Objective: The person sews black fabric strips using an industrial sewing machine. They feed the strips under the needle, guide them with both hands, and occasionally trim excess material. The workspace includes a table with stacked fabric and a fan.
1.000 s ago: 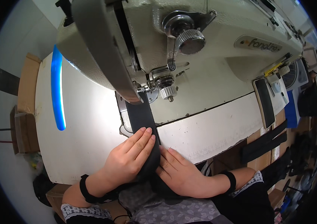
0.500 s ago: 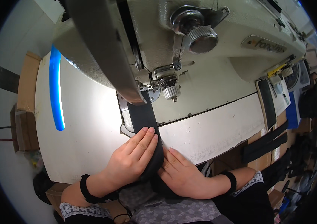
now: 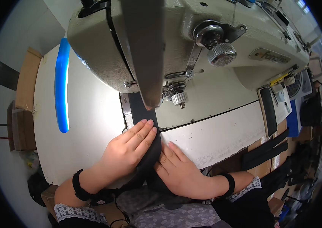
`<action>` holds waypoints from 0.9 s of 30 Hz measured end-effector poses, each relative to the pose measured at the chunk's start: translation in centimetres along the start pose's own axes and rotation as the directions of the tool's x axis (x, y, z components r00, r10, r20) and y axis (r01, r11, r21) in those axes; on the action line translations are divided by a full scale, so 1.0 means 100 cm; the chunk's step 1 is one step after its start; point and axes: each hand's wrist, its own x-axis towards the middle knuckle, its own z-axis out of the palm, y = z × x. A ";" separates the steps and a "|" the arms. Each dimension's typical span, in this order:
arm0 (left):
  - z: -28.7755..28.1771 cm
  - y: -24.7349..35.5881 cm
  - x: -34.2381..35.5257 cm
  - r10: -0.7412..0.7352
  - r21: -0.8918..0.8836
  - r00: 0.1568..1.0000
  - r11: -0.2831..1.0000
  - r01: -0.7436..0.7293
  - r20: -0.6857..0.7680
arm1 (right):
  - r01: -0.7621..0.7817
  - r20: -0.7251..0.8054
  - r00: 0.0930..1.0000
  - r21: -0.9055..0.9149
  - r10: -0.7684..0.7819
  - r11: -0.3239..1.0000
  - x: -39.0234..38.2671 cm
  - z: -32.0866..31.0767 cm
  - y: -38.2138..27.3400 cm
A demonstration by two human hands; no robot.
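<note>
Pressing a black strip [image 3: 140, 110] flat before a sewing machine [image 3: 176, 49]

Resting the left hand [image 3: 127, 150] open on top of the strip, holding straight fingers together and pointing them toward the machine. Laying the right hand [image 3: 183, 173] along the strip's right edge with fingers extended, hiding the thumb and leaving any grip impossible to tell. Lying between both hands on the white tabletop [image 3: 92, 121], running its long axis from the lap toward the machine, tilting slightly left at the far end, passing under a grey bar [image 3: 144, 49] in view. Standing beyond the tabletop's left side, two cardboard boxes [image 3: 26, 131], not showing any contents clearly.
</note>
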 end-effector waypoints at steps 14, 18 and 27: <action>0.031 -0.026 0.035 0.029 0.017 0.997 0.999 -0.028 -0.065 | -0.052 -0.032 0.998 0.022 0.052 0.998 0.006 0.000 0.039; 0.021 -0.022 0.027 0.088 -0.061 0.996 0.994 -0.089 -0.020 | -0.048 0.000 0.999 0.038 0.048 0.998 -0.008 0.001 0.026; -0.003 0.026 -0.027 0.057 -0.111 0.998 0.992 -0.056 0.010 | -0.001 0.042 0.999 0.040 -0.001 0.999 -0.033 -0.002 -0.024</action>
